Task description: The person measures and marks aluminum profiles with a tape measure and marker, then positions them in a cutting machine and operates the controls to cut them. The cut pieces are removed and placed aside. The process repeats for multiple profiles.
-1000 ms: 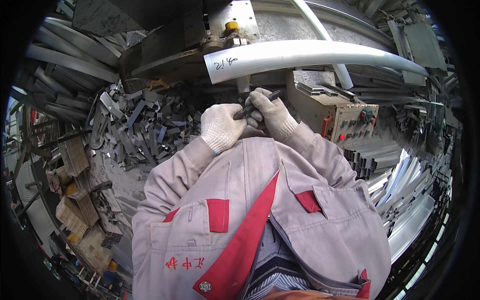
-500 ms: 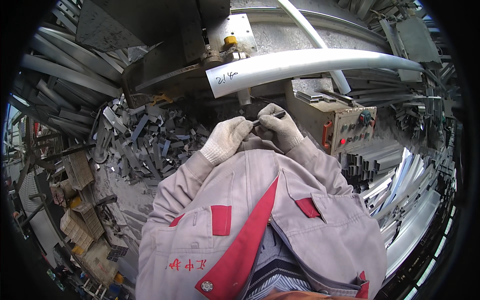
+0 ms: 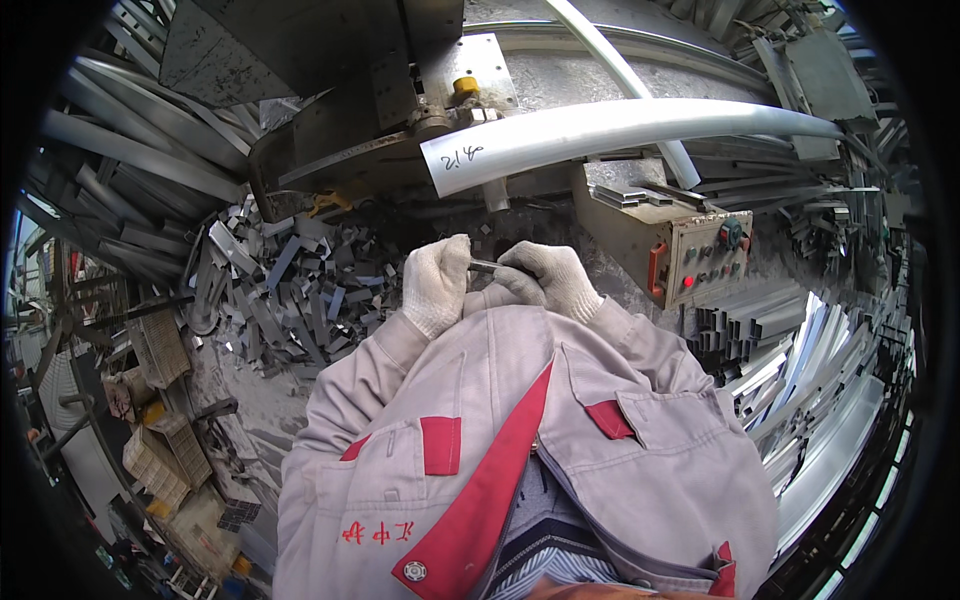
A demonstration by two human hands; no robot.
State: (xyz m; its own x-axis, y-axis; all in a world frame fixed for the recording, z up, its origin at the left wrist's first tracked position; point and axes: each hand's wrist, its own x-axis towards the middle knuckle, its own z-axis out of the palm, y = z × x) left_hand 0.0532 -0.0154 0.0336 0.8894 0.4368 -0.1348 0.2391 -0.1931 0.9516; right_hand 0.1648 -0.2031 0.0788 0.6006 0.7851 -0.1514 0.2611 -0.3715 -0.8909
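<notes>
In front of my chest both hands, in off-white knit gloves, are closed round a thin dark marker pen (image 3: 484,266). My left hand (image 3: 438,284) pinches one end of it, and my right hand (image 3: 546,272) grips the other. Only a short length of the pen shows between the gloves; the ends are hidden in my fingers. Just beyond the hands lies a long, curved white metal profile (image 3: 600,130) with handwriting near its left end. That end rests by a machine's metal fixture with a yellow knob (image 3: 466,86).
A heap of metal offcuts (image 3: 290,290) covers the floor at left. To the right stands a control box (image 3: 705,262) with buttons and an orange handle. Stacked metal profiles (image 3: 800,400) lie beyond it, and a narrower white strip (image 3: 620,70) crosses under the curved profile.
My hands have shifted slightly and the gloves have turned. Less of the pen shows than before; its dark end beyond my right hand is now hidden.
</notes>
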